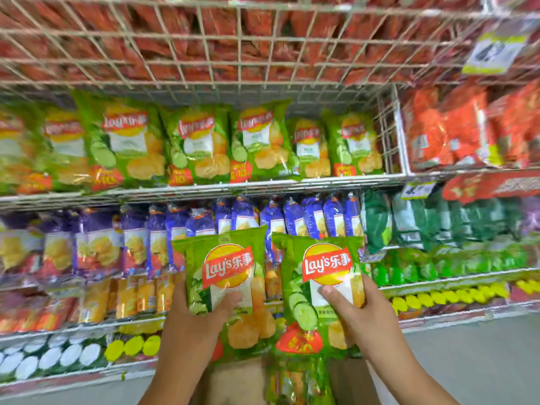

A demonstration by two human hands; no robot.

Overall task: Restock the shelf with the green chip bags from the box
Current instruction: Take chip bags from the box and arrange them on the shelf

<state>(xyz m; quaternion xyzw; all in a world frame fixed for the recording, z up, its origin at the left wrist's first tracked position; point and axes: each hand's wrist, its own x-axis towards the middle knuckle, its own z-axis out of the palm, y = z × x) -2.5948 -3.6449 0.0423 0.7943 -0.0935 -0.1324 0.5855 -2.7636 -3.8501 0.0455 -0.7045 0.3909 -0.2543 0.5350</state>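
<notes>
My left hand [201, 320] grips a green chip bag [225, 267] upright, thumb across its front. My right hand [359, 314] grips a second green chip bag [324, 267] beside it, also upright. Both bags are raised in front of the shelves, below the wire shelf [204, 190] where a row of matching green bags [257, 141] stands. The cardboard box [233, 381] sits low between my forearms, with more green bags [301, 381] showing inside it.
Red bags fill the wire basket [233, 48] overhead and the bay at right [455, 130]. Purple bags [292, 217] stand on the shelf behind my hands, dark green packs [438, 223] to their right. Lower shelves hold orange, yellow and white packs. Grey floor lies at bottom right.
</notes>
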